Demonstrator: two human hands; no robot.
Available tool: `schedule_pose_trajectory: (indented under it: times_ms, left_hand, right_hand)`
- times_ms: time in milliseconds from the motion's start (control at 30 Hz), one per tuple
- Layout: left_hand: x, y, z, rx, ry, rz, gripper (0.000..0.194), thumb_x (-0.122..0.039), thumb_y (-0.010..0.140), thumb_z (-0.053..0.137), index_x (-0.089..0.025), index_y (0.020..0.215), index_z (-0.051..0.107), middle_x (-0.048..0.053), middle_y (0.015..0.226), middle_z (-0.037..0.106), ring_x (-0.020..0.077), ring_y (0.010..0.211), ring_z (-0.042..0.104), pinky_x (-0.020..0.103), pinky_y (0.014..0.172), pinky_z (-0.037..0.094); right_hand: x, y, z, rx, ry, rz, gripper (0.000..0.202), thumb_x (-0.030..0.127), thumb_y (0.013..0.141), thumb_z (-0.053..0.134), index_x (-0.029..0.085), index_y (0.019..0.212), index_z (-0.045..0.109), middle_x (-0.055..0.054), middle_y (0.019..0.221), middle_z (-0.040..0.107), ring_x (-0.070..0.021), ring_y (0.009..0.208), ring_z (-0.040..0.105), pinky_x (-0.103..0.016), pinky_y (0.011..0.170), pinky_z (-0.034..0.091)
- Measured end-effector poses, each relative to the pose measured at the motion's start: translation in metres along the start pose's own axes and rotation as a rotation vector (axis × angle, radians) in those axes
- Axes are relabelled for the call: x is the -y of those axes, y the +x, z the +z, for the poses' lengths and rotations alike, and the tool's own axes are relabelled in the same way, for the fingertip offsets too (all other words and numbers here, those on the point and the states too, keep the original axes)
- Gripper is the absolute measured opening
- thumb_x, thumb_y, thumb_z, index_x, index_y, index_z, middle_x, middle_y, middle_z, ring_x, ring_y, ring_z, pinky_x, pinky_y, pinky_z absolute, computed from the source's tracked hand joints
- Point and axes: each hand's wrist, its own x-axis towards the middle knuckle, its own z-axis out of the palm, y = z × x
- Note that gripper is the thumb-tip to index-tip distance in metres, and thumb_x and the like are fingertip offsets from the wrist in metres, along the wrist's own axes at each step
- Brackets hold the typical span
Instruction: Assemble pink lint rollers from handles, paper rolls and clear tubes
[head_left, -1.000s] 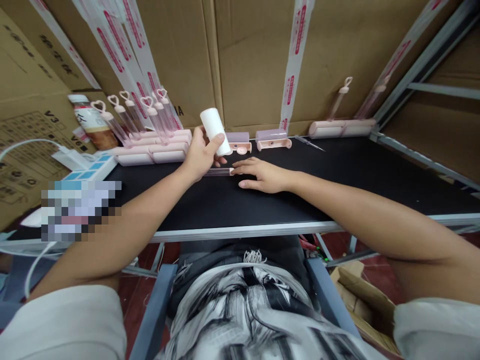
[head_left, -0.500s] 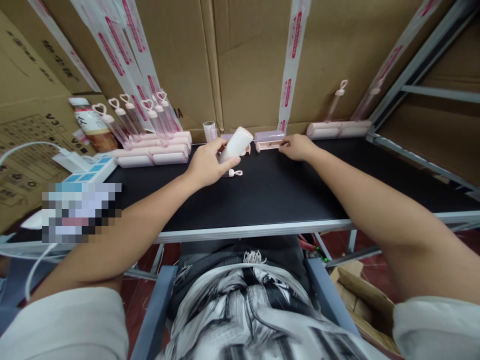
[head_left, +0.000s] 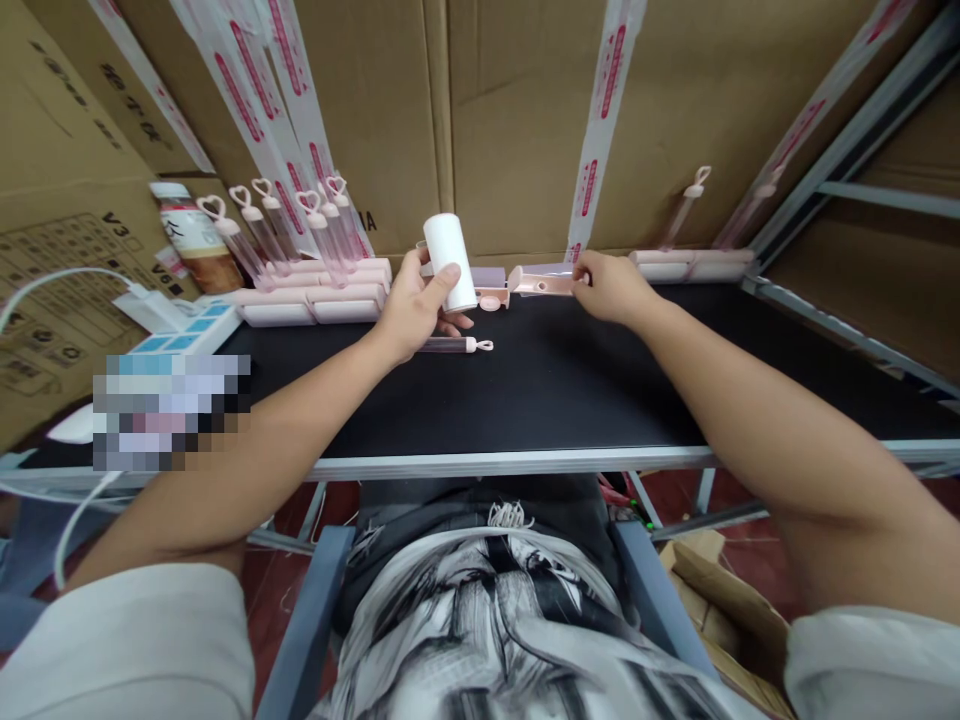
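Table (head_left: 555, 400) beneath, cylinder (head_left: 450, 262) left, tray (head_left: 553, 284) right

My left hand (head_left: 412, 312) is curled round the white cylinder, closed to its width; its long axis stands steep, top leaning left. My right hand (head_left: 613, 288) pinches the pink tray at its right end, fingertips nearly together; whether it is clear of the table I cannot tell. The tray lies right of the cylinder, long axis crosswise, left end facing it, a gap between, right hand nearer. A tube (head_left: 448, 345) lies by my left hand, loop (head_left: 485, 345) rightward
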Motion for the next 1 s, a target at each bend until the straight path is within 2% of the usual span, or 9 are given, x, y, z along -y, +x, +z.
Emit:
schedule_pose_trajectory:
  times_ms: [100,200,300,367,500,633,767,867,1000]
  left_hand:
    - [-0.005,-0.001,0.001,-0.012,-0.055,-0.081,0.067,-0.065,0.098,0.059,-0.026,0.146,0.033,0.002,0.091,0.072,0.0182,0.060,0.073,0.029,0.051,0.058]
    - [-0.008,-0.002,0.002,-0.028,-0.085,-0.105,0.077,-0.065,0.098,0.057,-0.026,0.158,0.028,0.001,0.088,0.070,0.0170,0.055,0.069,0.029,0.052,0.057]
    - [-0.010,-0.005,0.004,-0.029,-0.115,-0.098,0.082,-0.059,0.096,0.059,-0.027,0.165,0.027,0.002,0.090,0.067,0.0157,0.054,0.065,0.030,0.052,0.057]
    - [-0.012,-0.006,0.005,-0.016,-0.127,-0.081,0.078,-0.054,0.094,0.058,-0.027,0.164,0.033,0.003,0.092,0.065,0.0145,0.055,0.062,0.030,0.052,0.056]
    - [-0.012,-0.010,0.010,0.058,-0.112,-0.030,0.073,-0.049,0.091,0.058,-0.025,0.158,0.042,0.005,0.100,0.064,0.0132,0.059,0.061,0.026,0.050,0.053]
    - [-0.006,-0.013,0.016,0.108,-0.090,-0.009,0.078,-0.050,0.090,0.061,-0.024,0.159,0.036,0.006,0.104,0.069,0.0137,0.057,0.062,0.025,0.046,0.050]
    - [0.001,-0.014,0.019,0.171,-0.067,0.043,0.082,-0.051,0.091,0.066,-0.024,0.161,0.033,0.007,0.104,0.072,0.0148,0.056,0.065,0.024,0.046,0.046]
    - [0.006,-0.012,0.019,0.218,-0.095,0.107,0.087,-0.055,0.088,0.072,-0.023,0.160,0.035,0.009,0.114,0.074,0.0169,0.065,0.069,0.026,0.051,0.050]
    - [0.013,-0.010,0.019,0.264,-0.150,0.172,0.091,-0.059,0.082,0.082,-0.021,0.155,0.043,0.012,0.123,0.073,0.0221,0.088,0.073,0.028,0.066,0.057]
  right_hand:
    - [0.012,-0.007,-0.002,-0.116,0.159,-0.085,0.032,0.026,0.088,0.061,0.017,0.115,0.075,-0.012,0.096,0.079,-0.0307,0.088,0.071,-0.042,0.085,0.054]
    - [0.027,-0.016,-0.002,-0.189,0.347,-0.198,0.031,0.030,0.087,0.060,0.017,0.108,0.078,-0.009,0.088,0.079,-0.0257,0.078,0.069,-0.039,0.080,0.054]
    - [0.042,-0.025,-0.003,-0.240,0.472,-0.306,0.026,0.033,0.088,0.062,0.018,0.100,0.079,-0.009,0.090,0.079,-0.0225,0.074,0.069,-0.036,0.076,0.055]
    - [0.050,-0.031,-0.004,-0.230,0.547,-0.328,0.026,0.034,0.092,0.062,0.018,0.104,0.078,-0.008,0.094,0.080,-0.0193,0.066,0.068,-0.034,0.070,0.054]
    - [0.064,-0.042,-0.004,-0.087,0.696,-0.309,0.031,0.040,0.099,0.061,0.019,0.118,0.075,-0.005,0.091,0.080,-0.0147,0.049,0.062,-0.031,0.057,0.050]
    - [0.078,-0.052,-0.003,-0.122,0.705,-0.392,0.044,0.055,0.105,0.057,0.019,0.118,0.079,-0.002,0.074,0.073,-0.0186,0.060,0.067,-0.033,0.068,0.053]
    - [0.090,-0.059,-0.003,-0.194,0.716,-0.449,0.064,0.069,0.110,0.040,0.019,0.111,0.081,-0.006,0.085,0.075,-0.0227,0.084,0.073,-0.035,0.081,0.053]
    - [0.093,-0.061,-0.002,-0.233,0.749,-0.411,0.067,0.071,0.110,0.037,0.019,0.110,0.078,-0.006,0.087,0.074,-0.0218,0.083,0.071,-0.035,0.080,0.051]
    - [0.091,-0.062,-0.001,-0.261,0.781,-0.344,0.061,0.070,0.111,0.040,0.020,0.110,0.074,-0.002,0.078,0.066,-0.0183,0.071,0.062,-0.033,0.071,0.045]
